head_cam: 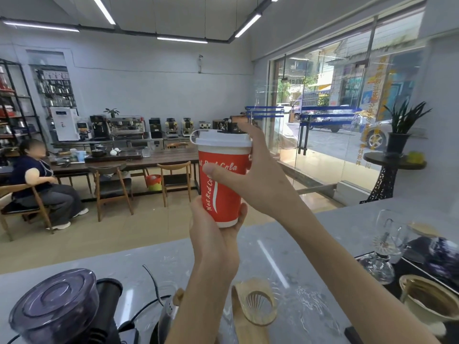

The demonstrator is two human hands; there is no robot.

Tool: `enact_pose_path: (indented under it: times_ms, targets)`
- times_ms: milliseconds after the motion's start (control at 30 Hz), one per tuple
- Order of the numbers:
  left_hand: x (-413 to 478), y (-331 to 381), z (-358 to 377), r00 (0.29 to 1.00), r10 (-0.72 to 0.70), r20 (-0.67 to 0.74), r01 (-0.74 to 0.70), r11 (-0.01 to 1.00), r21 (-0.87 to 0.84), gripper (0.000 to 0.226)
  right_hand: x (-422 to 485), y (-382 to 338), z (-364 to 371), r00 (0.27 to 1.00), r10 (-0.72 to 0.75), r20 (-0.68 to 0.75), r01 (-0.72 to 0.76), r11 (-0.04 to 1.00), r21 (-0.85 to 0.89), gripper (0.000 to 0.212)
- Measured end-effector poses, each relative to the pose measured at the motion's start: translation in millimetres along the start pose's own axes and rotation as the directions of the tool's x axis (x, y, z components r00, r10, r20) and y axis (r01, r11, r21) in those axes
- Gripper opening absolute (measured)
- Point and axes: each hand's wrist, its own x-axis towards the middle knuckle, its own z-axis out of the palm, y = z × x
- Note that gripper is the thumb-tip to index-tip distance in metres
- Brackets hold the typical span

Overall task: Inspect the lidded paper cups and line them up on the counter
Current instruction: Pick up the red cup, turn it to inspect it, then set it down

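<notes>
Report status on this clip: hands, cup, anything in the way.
Left hand cradles the red cup at its base, right hand grips its side. White lid on. Cup held up above the counter, not yet placed. Nothing blocking.

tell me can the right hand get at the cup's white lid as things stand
Probably yes: the right hand already wraps the red paper cup just under the white lid, nothing between them, while the left hand supports the base.

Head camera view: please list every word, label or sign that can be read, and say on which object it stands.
"Not Red Cola", vertical white script on the red paper cup.
"...Cola", a second print across the cup, its first words partly covered by the right hand; the left hand holds the base.
Yellow characters on the glass storefront: too blurred to read.
White poster at the back: too small.
</notes>
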Motion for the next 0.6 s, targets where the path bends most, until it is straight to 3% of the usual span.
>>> enact_pose_path:
  times_ms: [133,233,300,433,600]
  targets:
    - [1.7,10.7,-15.1,0.986,0.103,0.134,-0.133,0.963,0.236,0.046,0.4,-0.2,-10.7,0.999,-0.021,0.031,0.014,0.982,0.187,0.089]
    - [-5.1,23.9,-39.1,0.9,0.134,0.414,-0.349,0.791,0.502,0.079,-9.6,-0.7,-15.3,0.997,-0.04,0.068,0.02,0.962,0.271,0.087]
    - [-13.4,33.2,-55.4,0.852,0.076,0.518,-0.429,0.668,0.607,0.083,-22.6,-0.8,-12.7,0.99,-0.06,0.124,0.02,0.954,0.298,0.091]
    - [-35.0,44.7,-91.0,0.9,0.031,0.434,-0.395,0.48,0.784,0.08,-58.4,3.0,11.6,0.967,-0.071,0.246,-0.02,0.937,0.349,0.098]
    - [-73.5,41.3,-157.0,0.954,0.028,0.297,-0.279,0.435,0.856,0.07,-114.1,17.4,58.5,0.92,-0.035,0.39,-0.114,0.929,0.352,0.113]
